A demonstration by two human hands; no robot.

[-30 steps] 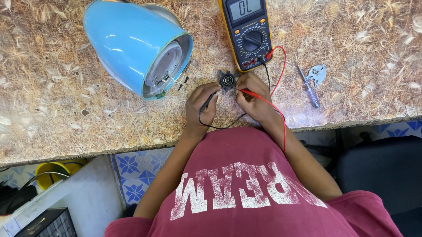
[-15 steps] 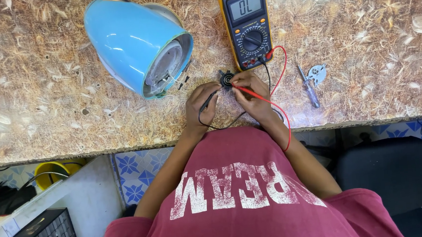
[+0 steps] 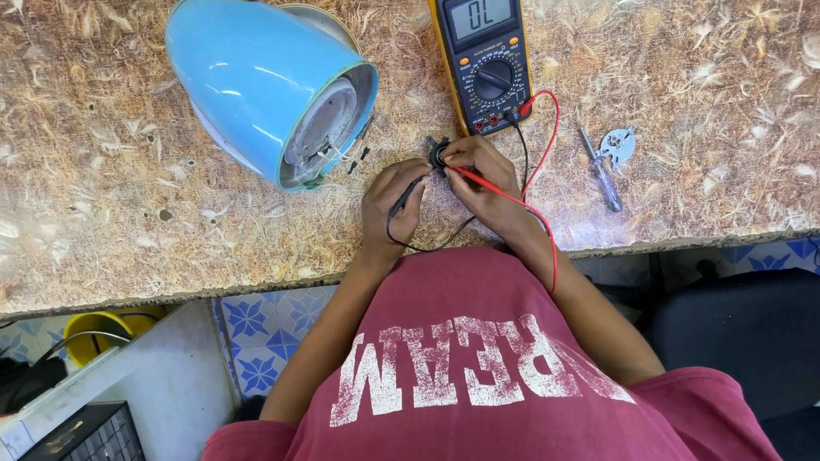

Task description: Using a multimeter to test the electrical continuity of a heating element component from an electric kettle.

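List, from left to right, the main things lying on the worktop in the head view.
Blue kettle on its side → left hand with black probe → right hand with red probe → screwdriver → small metal plate.

Small black round part (image 3: pixel 437 151) pressed between red probe (image 3: pixel 480 181) and black probe (image 3: pixel 407 195).

A mottled brown counter (image 3: pixel 85 188) carries a blue appliance housing (image 3: pixel 261 76) lying on its side and a yellow multimeter (image 3: pixel 483 44). A small screwdriver (image 3: pixel 603 171) and a metal plate (image 3: pixel 621 144) lie right of the meter.
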